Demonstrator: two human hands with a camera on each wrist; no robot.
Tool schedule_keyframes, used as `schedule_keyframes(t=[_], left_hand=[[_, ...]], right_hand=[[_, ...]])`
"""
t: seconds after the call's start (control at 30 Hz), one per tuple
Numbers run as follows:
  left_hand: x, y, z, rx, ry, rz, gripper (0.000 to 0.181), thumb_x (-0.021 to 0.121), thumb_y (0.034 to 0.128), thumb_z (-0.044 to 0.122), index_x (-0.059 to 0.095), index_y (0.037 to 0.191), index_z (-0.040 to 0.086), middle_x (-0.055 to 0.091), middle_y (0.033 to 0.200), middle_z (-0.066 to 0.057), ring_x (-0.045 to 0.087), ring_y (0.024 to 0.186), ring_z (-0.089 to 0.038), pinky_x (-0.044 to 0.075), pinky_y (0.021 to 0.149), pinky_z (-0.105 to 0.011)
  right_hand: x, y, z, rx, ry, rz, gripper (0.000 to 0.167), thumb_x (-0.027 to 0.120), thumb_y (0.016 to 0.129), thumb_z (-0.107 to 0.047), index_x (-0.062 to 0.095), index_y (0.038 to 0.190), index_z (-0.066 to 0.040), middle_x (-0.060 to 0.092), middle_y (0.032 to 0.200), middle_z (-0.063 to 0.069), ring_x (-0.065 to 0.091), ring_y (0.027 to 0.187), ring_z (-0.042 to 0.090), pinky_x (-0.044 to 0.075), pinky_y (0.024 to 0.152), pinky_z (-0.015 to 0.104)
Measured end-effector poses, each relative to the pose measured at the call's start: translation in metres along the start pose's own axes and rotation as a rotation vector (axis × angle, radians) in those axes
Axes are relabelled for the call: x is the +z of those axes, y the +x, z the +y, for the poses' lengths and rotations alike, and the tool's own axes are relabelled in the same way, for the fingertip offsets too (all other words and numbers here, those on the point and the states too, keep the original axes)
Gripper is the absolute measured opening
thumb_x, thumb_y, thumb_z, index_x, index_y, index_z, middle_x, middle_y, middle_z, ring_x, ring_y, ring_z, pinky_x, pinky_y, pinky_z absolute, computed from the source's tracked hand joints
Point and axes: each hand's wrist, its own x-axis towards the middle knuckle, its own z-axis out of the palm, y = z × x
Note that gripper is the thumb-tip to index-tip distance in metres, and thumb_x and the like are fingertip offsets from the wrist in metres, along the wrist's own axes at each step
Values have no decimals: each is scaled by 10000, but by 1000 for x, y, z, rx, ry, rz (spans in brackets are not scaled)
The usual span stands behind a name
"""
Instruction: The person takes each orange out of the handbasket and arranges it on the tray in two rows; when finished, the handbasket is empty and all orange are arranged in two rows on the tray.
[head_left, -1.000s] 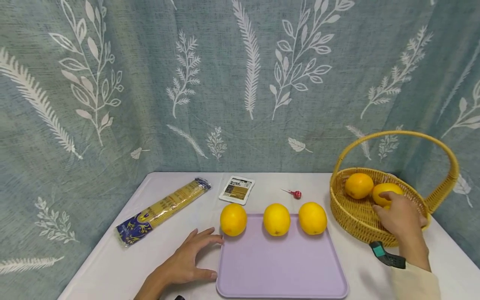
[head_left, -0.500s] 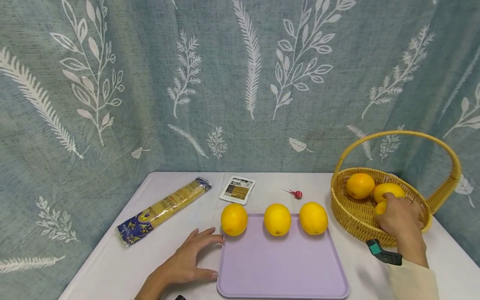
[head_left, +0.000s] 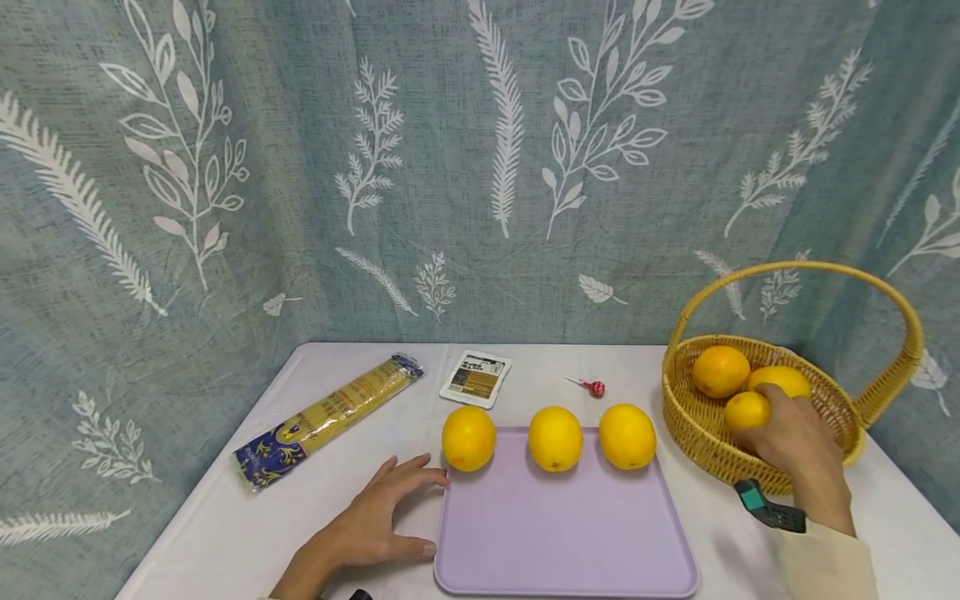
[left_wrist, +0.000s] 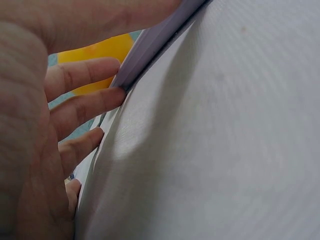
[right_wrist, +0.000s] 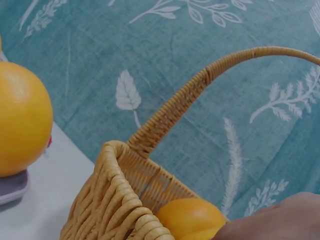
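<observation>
In the basket (head_left: 686,437) we are gripping an orange (head_left: 747,411) with our right hand (head_left: 799,435), the fruit showing left of the fingers, towards the tray (head_left: 570,533), beside which our left hand (head_left: 375,521) is resting with fingers apart.

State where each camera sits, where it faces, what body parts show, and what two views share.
Head: on the head, facing forward and down at tray and basket; left hand and right hand show.
Left wrist: worn there, facing along the tray's edge and tabletop; left hand shows.
Right wrist: worn there, facing past the basket toward the curtain; right hand partly shows.
Head and right wrist share the basket.
</observation>
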Motion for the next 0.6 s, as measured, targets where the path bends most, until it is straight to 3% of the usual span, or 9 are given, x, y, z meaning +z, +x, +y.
schedule_keyframes(t=[0.33, 0.47, 0.6], left_hand=[[1, 0, 0, -8, -12, -4, 657, 862, 710, 460, 595, 1303, 363, 525, 1511, -21, 322, 1489, -394, 28, 1232, -670], [0, 0, 1, -6, -6, -6, 654, 861, 711, 461, 595, 1300, 358, 530, 1506, -19, 325, 1486, -398, 30, 1233, -669], [-1, 0, 1, -18, -4, -8, 654, 858, 711, 472, 595, 1300, 359, 528, 1508, -16, 324, 1488, -394, 26, 1235, -664]], right_hand=[[-1, -4, -11, -45, 127, 130, 858, 779, 844, -327, 359, 1472, 79, 424, 1293, 415, 436, 1076, 556, 448, 777, 644], [-6, -7, -22, -28, 197, 152, 894, 737, 891, -419, 318, 1531, 43, 415, 1382, 402, 467, 1075, 521, 493, 748, 587], [-14, -12, -37, -9, 265, 145, 972, 704, 899, -532, 242, 1594, -33, 386, 1472, 374, 491, 1115, 516, 515, 777, 603]])
